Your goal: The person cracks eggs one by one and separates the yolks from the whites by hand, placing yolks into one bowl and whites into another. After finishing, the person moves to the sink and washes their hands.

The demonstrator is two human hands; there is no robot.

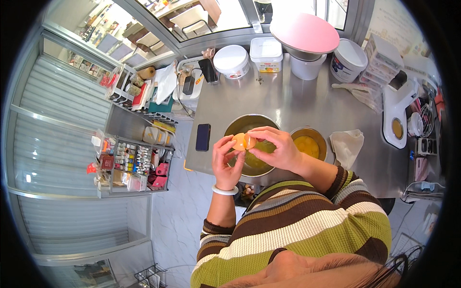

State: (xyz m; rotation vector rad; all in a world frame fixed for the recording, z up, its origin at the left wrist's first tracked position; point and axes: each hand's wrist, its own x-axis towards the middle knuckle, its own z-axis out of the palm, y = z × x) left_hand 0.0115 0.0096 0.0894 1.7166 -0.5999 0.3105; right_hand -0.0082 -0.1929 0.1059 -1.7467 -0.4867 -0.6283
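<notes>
Above a large metal bowl (pixel 248 122), my two hands hold a cracked brown egg, its shell parted into two pieces. My left hand (pixel 227 158), with a white bangle at the wrist, grips the left eggshell half (pixel 238 142). Pinched in the fingers of my right hand (pixel 277 147) is the right eggshell half (pixel 250 141). Pale, clear liquid, seemingly egg white (pixel 256 158), lies in the bowl below. To the right stands a smaller metal bowl (pixel 326 147) holding several egg yolks (pixel 306 145), partly behind my right forearm.
On the steel table (pixel 216 108) a phone (pixel 203 137) lies left of the bowls, a cloth (pixel 347 147) right. Along the back stand white tubs (pixel 231 61) and a pink turntable (pixel 306 32). A white kitchen scale (pixel 394 118) is at right, a supply cart (pixel 133 165) left.
</notes>
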